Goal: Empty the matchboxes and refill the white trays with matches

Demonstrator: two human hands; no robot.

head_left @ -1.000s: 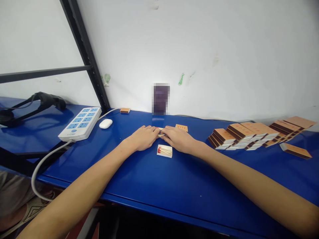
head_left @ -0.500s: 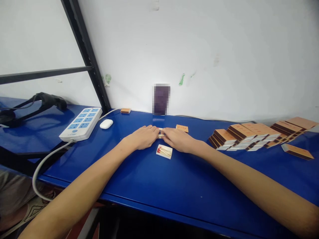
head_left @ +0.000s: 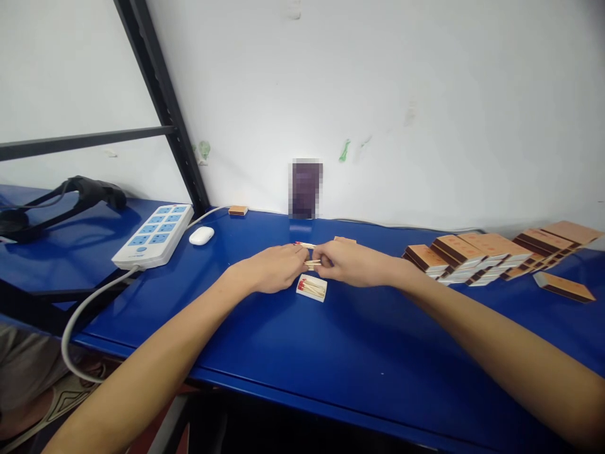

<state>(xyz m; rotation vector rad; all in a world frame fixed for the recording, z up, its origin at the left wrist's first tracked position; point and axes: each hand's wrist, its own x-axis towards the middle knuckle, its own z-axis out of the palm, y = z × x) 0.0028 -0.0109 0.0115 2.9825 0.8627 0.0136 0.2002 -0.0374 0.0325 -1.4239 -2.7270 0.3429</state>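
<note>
My left hand (head_left: 278, 267) and my right hand (head_left: 347, 261) meet over the blue table, fingers closed on the two ends of a small bunch of matches (head_left: 312, 264). The matches lie sideways between my fingertips; their heads are hidden by my left fingers. Just behind the hands are more matches (head_left: 306, 245) with red heads to the left. In front of my hands sits an open white matchbox tray (head_left: 312, 295) with several red-headed matches in it. A matchbox cover (head_left: 345, 239) shows partly behind my right hand.
Several matchboxes (head_left: 458, 251) are stacked at the right, with a single matchbox (head_left: 564, 287) in front. A power strip (head_left: 154, 234), a white earphone case (head_left: 201, 236) and another matchbox (head_left: 237, 210) are at the left. A black metal post (head_left: 163, 94) rises there.
Both hands have come slightly nearer to me with the matches between them. The matches behind show more now, and my right hand covers more of the matchbox cover.
</note>
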